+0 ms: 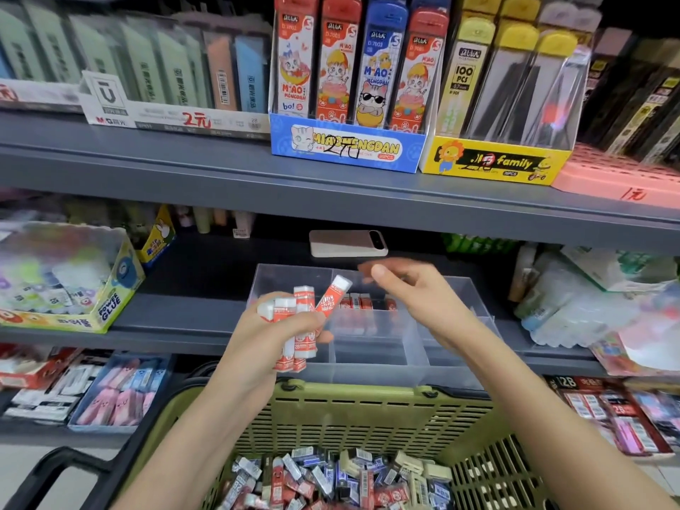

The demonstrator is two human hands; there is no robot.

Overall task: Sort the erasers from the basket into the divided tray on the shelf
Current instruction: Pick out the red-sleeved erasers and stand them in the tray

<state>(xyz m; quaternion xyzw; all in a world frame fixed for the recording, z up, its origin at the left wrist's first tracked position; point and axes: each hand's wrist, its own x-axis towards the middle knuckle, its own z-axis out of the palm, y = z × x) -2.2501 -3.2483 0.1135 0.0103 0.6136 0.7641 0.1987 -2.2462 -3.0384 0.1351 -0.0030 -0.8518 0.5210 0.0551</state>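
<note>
One left hand [279,325], one right hand [408,288], one basket [368,395], one divided tray [386,373], one phone [347,243]; erasers [331,480] beyond counting.

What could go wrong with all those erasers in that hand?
The left hand grips a loose fan of red erasers; one sticks out sideways and could slip down into the green basket. The clear tray reaches the shelf's front edge, so a bump might tip it.

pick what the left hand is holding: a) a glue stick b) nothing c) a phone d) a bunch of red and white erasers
d: the left hand grips several red and white erasers, held up in front of the clear divided tray.
</note>
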